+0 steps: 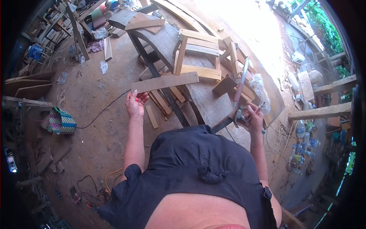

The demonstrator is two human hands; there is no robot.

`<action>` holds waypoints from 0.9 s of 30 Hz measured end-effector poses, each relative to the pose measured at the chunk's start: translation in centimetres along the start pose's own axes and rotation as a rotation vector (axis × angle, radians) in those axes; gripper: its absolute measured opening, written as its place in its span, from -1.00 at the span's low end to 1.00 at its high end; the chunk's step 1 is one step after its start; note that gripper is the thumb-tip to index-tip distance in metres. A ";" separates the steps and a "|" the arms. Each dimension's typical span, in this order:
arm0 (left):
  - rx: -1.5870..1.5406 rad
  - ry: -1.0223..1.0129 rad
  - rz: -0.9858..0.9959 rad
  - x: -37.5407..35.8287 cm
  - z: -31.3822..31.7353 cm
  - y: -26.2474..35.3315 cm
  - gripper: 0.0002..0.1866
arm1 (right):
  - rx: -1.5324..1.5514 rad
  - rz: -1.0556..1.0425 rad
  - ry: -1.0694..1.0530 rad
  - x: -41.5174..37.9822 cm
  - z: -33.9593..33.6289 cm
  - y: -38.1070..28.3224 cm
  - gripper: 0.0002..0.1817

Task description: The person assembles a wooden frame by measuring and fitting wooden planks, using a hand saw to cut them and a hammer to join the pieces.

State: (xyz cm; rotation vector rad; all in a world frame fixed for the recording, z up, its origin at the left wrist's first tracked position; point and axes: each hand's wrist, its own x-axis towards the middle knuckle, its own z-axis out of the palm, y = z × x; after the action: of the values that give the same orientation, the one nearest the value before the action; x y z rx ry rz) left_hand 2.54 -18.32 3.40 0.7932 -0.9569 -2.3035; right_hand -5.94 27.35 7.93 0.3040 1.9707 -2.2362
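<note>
A flat wooden board (166, 82) lies in the grip of my left hand (137, 104), which holds its left end; the board's far end reaches over the worktable's edge. Something small and red shows at my left fingers. My right hand (254, 116) is closed at the right side of the worktable, beside the head of a hammer (239, 89) whose handle points away from me. What my right fingers hold is too small to name. Ahead, a wooden frame (185, 53) of slats stands on the worktable (216, 105).
Clear plastic bags (259, 89) lie right of the hammer. Wood offcuts (151, 116) are under the table's left side. A woven basket (62, 121) sits on the floor at left, with a dark cord near it. Plastic bottles (301, 129) line the right.
</note>
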 end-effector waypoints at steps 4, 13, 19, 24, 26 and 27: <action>-0.008 -0.089 -0.087 2.2 1.4 -1.9 -0.94 | 0.015 0.005 0.085 1.1 0.5 -0.8 -0.74; 0.067 -0.154 -0.211 4.7 6.6 -7.5 -0.92 | -0.066 0.132 0.042 8.7 3.9 0.3 -0.72; 0.129 -0.113 -0.194 5.1 8.0 -8.2 -0.94 | -0.144 0.150 -0.147 14.1 4.8 2.5 -0.81; 0.118 -0.129 -0.190 4.8 8.1 -8.7 -0.90 | -0.044 0.180 -0.292 14.6 7.2 2.1 -0.59; 0.121 -0.133 -0.198 4.9 8.4 -8.8 -0.91 | -0.042 0.197 -0.268 14.8 8.1 2.3 -0.56; 0.121 -0.145 -0.201 5.0 8.5 -8.8 -0.93 | -0.016 0.197 -0.238 14.4 8.8 1.6 -0.64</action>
State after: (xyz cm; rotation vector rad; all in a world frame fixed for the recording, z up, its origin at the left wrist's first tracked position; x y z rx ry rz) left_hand -8.75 -12.31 0.20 0.8128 -1.1355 -2.5239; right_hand -19.99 18.78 3.85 0.2082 1.7548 -2.0297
